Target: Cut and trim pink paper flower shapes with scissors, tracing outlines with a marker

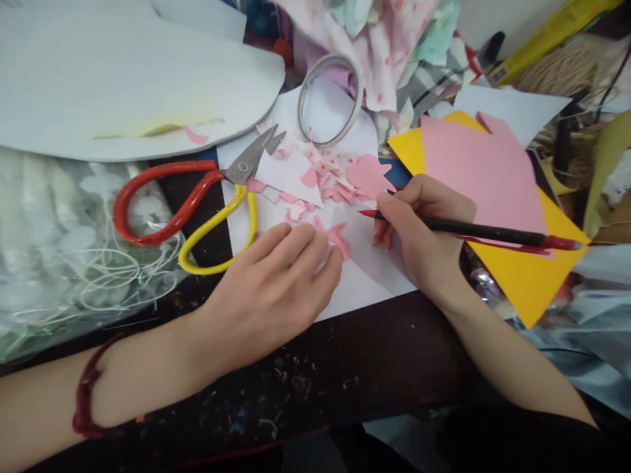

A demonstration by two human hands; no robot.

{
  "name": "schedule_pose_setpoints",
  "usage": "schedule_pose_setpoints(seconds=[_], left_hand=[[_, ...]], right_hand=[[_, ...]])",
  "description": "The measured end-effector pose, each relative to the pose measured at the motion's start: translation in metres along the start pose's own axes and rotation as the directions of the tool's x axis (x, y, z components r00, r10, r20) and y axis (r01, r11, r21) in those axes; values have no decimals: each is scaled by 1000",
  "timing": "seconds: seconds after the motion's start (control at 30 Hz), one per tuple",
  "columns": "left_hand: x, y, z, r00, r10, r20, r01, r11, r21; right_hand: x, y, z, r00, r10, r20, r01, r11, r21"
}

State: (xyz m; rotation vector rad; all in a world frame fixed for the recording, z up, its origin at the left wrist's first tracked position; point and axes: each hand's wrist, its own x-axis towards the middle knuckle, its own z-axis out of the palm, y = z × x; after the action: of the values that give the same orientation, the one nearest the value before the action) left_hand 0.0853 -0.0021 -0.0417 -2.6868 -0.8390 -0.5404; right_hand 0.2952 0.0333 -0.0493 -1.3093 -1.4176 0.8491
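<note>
My left hand point(280, 282) rests over the white paper point(382, 259), fingers bent, with thumb and fingertips at a small pink paper cutout point(341, 240). The hand covers part of this cutout. Between the fingers of my right hand point(419, 226) lies a black pen point(473, 230) with red ends. Its red tip points left, just right of the cutout, and I cannot tell whether it touches the paper. Scissors point(241, 169) with one red and one yellow handle lie partly spread beyond my left hand. Pink and white paper scraps point(335, 174) are heaped above the cutout.
A tape roll point(355, 112) stands behind the scraps. Pink paper point(483, 171) lies over yellow paper point(525, 289) at right. On the left are a large white board point(148, 72) and a clear plastic bag point(83, 263) with white cords. Patterned cloth point(379, 39) is piled behind.
</note>
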Motion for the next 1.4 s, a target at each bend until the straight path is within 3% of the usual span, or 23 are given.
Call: schedule_pose_setpoints(seconds=[0.13,0.3,0.47,0.63,1.4], left_hand=[[5,-7,-12,998,-13,53,14,1000,-6],[4,4,-21,991,-11,133,6,999,35],[6,19,-16,991,-23,134,5,991,135],[8,28,-9,993,-37,110,15,982,188],[1,28,-3,994,25,106,-49,971,236]], right_hand=[[1,1,-1,1000,8,1,-8,1000,-29],[1,-1,-3,1000,-17,8,18,998,-59],[0,-3,-4,999,-13,43,15,999,-48],[0,-1,-2,982,56,180,-57,998,-2],[-1,1,0,978,92,188,-92,996,-8]])
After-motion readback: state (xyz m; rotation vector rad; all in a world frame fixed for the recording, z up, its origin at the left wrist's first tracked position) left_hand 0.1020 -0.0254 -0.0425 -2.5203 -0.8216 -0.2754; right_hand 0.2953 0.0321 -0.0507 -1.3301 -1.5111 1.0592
